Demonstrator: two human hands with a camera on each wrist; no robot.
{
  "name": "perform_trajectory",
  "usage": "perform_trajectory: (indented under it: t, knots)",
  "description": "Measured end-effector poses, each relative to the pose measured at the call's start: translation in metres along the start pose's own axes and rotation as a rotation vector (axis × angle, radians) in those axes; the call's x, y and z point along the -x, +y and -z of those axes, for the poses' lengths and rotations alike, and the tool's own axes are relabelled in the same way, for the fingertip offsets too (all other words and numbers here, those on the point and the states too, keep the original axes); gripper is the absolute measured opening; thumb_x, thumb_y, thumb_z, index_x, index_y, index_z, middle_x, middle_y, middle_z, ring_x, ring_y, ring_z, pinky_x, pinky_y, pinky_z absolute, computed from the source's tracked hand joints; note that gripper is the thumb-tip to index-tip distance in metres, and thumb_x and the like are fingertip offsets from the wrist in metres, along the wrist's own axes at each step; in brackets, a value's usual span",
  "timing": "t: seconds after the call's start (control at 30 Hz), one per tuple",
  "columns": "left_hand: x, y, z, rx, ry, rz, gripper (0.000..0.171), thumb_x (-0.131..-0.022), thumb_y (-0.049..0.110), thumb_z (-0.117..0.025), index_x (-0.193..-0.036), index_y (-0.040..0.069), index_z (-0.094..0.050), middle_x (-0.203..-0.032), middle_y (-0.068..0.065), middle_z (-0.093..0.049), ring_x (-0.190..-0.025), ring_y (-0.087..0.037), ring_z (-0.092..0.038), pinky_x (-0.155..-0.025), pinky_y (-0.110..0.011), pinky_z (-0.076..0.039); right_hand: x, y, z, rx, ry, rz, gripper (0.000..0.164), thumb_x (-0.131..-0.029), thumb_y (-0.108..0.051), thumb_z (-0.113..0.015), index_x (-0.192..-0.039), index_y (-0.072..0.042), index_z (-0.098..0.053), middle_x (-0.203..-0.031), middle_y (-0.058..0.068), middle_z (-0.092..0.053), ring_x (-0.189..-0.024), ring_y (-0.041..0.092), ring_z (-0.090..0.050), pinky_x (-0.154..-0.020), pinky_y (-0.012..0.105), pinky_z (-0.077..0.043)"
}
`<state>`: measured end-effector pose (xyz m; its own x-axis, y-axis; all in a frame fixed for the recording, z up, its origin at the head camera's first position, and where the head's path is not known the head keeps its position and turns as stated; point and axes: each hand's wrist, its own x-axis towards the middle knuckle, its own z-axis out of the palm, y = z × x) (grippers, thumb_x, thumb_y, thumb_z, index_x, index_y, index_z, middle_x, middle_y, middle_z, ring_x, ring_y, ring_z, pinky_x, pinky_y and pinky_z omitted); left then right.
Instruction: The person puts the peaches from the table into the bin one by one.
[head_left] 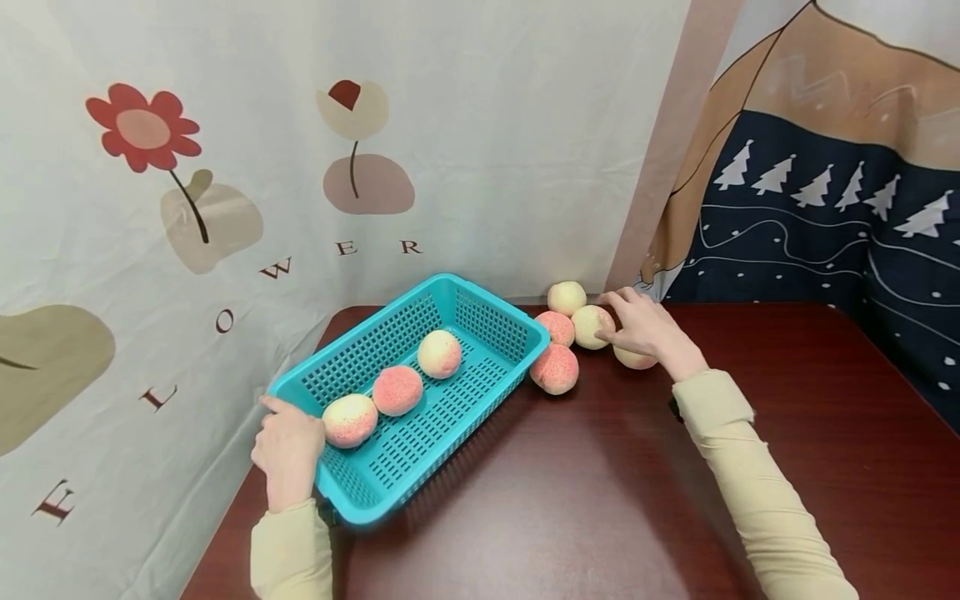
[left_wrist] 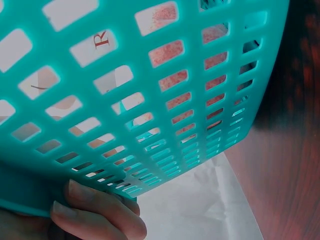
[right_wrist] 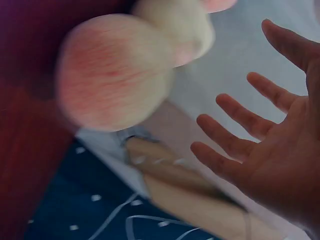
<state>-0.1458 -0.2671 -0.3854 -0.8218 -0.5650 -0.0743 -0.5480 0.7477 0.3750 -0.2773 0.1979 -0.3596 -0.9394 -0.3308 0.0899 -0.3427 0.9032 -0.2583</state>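
Note:
My left hand [head_left: 288,446] grips the near-left end of a turquoise plastic basket [head_left: 427,467]. In the left wrist view its fingers [left_wrist: 100,212] curl under the rim, beside the slotted wall. Three pink-and-cream peaches, one of them a redder peach [head_left: 397,390], lie in a row inside the basket. To the right of the basket, my right hand [head_left: 643,323] hovers over a group of loose peaches. Its fingers are spread with nothing between them, as the right wrist view shows. A pale peach [head_left: 592,327] is nearest its fingertips, and another peach [head_left: 634,358] is partly hidden below the hand.
More loose peaches sit against the basket's right end, among them a pink peach [head_left: 555,370] and a cream peach [head_left: 566,297] near the back. The dark red table [head_left: 570,500] meets a printed white curtain [head_left: 510,150] behind and a navy tree-patterned cloth [head_left: 795,225] at right.

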Motion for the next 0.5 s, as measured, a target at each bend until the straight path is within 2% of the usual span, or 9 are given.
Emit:
perform_trajectory:
  t: [0.17, 0.5]
  knots:
    - [-0.001, -0.001, 0.0, 0.0, -0.013, 0.014, 0.078, -0.091, 0.017, -0.04, -0.144, -0.017, 0.006, -0.122, -0.045, -0.04, -0.103, -0.058, -0.05, -0.084, -0.063, -0.045, 0.007, 0.02, -0.01, -0.017, -0.042, -0.089, 0.062, -0.085, -0.037, -0.065, -0.136, -0.008, -0.045, -0.137, 0.024, -0.042, -0.118, 0.05, -0.044, -0.092, 0.062, -0.041]
    - [-0.001, -0.001, 0.0, 0.011, -0.008, 0.003, 0.077, -0.09, 0.016, -0.038, -0.144, -0.017, 0.006, -0.121, -0.046, -0.041, -0.103, -0.058, -0.049, -0.082, -0.063, -0.044, 0.013, 0.039, -0.034, -0.054, -0.017, -0.148, 0.073, -0.081, -0.045, -0.068, -0.139, -0.008, -0.042, -0.136, 0.026, -0.04, -0.112, 0.049, -0.046, -0.084, 0.06, -0.042]
